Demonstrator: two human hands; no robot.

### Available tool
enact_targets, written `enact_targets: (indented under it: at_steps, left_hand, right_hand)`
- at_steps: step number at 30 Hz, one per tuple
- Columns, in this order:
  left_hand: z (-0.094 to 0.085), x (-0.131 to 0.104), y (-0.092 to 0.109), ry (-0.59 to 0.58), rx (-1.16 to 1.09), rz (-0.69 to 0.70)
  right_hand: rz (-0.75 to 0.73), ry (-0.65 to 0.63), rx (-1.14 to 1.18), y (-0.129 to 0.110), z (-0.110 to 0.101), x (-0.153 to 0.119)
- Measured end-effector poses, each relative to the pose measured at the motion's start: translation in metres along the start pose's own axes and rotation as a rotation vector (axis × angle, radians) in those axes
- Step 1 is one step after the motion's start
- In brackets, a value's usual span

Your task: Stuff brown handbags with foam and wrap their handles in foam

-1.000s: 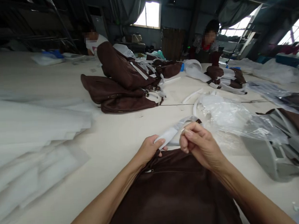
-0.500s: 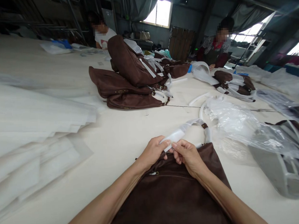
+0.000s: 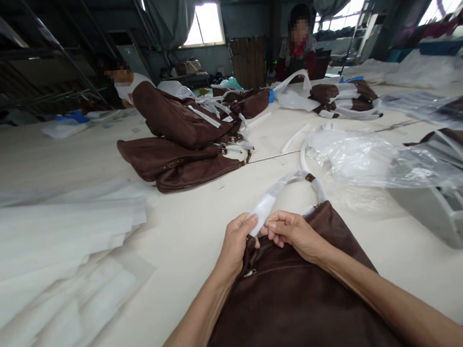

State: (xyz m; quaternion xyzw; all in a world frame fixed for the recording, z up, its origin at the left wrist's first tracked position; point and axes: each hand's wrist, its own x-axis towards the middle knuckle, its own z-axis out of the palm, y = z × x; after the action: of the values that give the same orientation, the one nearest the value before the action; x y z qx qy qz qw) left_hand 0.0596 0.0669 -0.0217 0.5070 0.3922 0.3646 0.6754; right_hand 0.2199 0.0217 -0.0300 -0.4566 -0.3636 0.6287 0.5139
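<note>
A dark brown handbag (image 3: 300, 299) lies on the pale table in front of me. Its strap (image 3: 280, 184) arches away from me, wrapped in white film. My left hand (image 3: 238, 238) grips the wrapped strap near its left end, thumb on top. Close beside it, my right hand (image 3: 289, 230) is closed, with thumb and forefinger pinched at the strap's edge. What sits between those fingertips is too small to make out. A small zipper pull (image 3: 252, 272) shows on the bag below my hands.
White sheets (image 3: 64, 239) are fanned out at left. Brown bags (image 3: 182, 119) are piled beyond my hands. Clear plastic (image 3: 354, 154) and a grey piece (image 3: 439, 209) lie at right. Two people, one in a white shirt (image 3: 128, 88), are across the table (image 3: 187, 222).
The view has turned, so the bag pile and people sit further left. My right hand's fingertips have moved slightly off the strap's top face; my left hand keeps its grip.
</note>
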Motion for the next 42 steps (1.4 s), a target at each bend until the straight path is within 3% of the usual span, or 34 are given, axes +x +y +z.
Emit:
enact_targets:
  at_steps: [11, 17, 21, 29, 36, 42]
  left_hand:
    - [-0.005, -0.001, 0.003, -0.068, -0.099, -0.078]
    - [-0.005, 0.003, 0.008, 0.024, -0.037, -0.188]
    - [-0.009, 0.008, 0.005, 0.007, 0.020, -0.277]
    - [0.005, 0.006, 0.008, -0.066, 0.050, -0.179]
    - [0.004, 0.004, 0.002, -0.077, -0.001, -0.115]
    - [0.004, 0.002, -0.003, -0.174, 0.021, -0.050]
  right_hand:
    - [-0.123, -0.017, -0.040, 0.006, 0.015, 0.017]
    - [-0.087, 0.026, -0.036, 0.007, 0.016, 0.024]
    - [-0.050, 0.055, 0.000, 0.010, 0.012, 0.032]
    - [-0.042, 0.080, -0.076, 0.011, 0.013, 0.029]
    - [0.035, -0.119, 0.233, -0.001, 0.000, 0.014]
    - [0.004, -0.079, 0.064, 0.008, 0.003, 0.018]
